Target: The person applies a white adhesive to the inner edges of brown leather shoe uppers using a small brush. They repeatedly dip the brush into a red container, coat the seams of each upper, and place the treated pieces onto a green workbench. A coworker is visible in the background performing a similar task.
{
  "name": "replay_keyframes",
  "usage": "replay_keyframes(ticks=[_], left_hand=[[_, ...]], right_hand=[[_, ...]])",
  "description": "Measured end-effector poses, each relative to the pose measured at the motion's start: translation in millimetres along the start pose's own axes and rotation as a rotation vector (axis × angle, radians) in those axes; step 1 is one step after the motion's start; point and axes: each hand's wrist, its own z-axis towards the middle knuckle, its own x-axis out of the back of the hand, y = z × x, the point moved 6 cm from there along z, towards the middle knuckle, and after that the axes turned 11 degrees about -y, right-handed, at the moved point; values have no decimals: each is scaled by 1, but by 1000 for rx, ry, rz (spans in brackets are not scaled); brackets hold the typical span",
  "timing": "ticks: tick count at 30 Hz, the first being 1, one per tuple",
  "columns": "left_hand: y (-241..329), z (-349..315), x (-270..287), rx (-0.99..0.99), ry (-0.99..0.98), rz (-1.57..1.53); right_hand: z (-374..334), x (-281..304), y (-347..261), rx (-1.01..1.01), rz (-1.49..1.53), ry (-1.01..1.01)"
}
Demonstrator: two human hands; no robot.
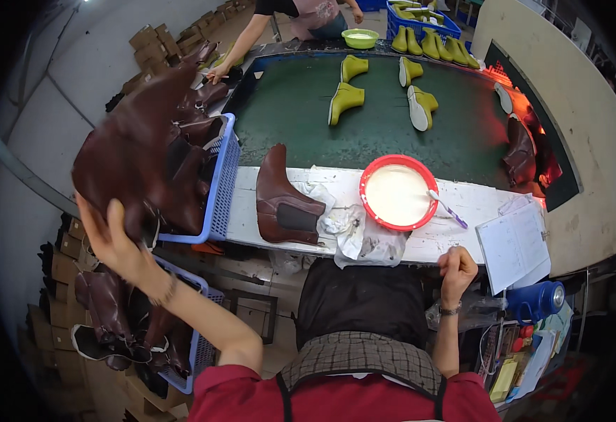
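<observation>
My left hand (121, 246) is at the left, its fingers and thumb closed on the lower part of a large dark brown leather boot (121, 141). That boot hides part of a blue plastic basket (226, 179) packed with more brown boots. One brown ankle boot (283, 200) with a dark elastic side panel lies on the white tabletop in front of me. My right hand (457, 274) rests by the table's near edge, fingers curled, with nothing visible in it. Between the hands stands a red bowl (398, 163) of creamy white liquid, a purple-handled brush (452, 211) leaning on its rim.
Crumpled white paper (346, 228) lies beside the bowl, and a notebook (512, 243) at the right. Yellow-green boots (350, 98) sit on the green conveyor (272, 105), which enters a glowing red opening. A second basket (202, 337) stands lower left. Across the belt, another person's arm (244, 46) reaches toward boots.
</observation>
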Motion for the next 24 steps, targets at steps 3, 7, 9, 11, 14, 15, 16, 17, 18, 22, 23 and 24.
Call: replay_keyframes(ticks=[3,7,9,11,14,15,16,17,18,22,23,24], left_hand=[[-8,-54,-18,63,-270,-42],[-46,-139,-37,228,-643,-340],[-24,-139,-55,188,-734,-209],[-45,-158,-52,182,-787,-194],[-46,-164,-93,494,-988,-1006],[-40,-163,-118,676,-1028,-1265],[-41,-178,-140,868,-1155,-1203],[-40,-193,-152,1052,-1260,-1115],[-22,-200,-174,1137,-1290,-1067],[-23,-234,-199,979,-1760,-582],[-26,-243,-201,1021,-1816,-533],[-28,-247,-205,1132,-1818,-608]], right_hand=[[9,-68,-34,-50,420,-346],[3,-146,-53,-427,1105,-881],[18,-147,-55,-737,1299,-811],[26,-140,-41,-673,988,-766],[25,-139,-40,-618,846,-767],[29,-138,-48,-582,763,-780],[27,-127,-60,-665,679,-866],[31,-127,-59,-563,522,-893],[36,-129,-55,-461,366,-913],[53,-114,-57,-147,47,-845],[54,-107,-56,-179,69,-835],[55,-101,-54,-210,91,-822]])
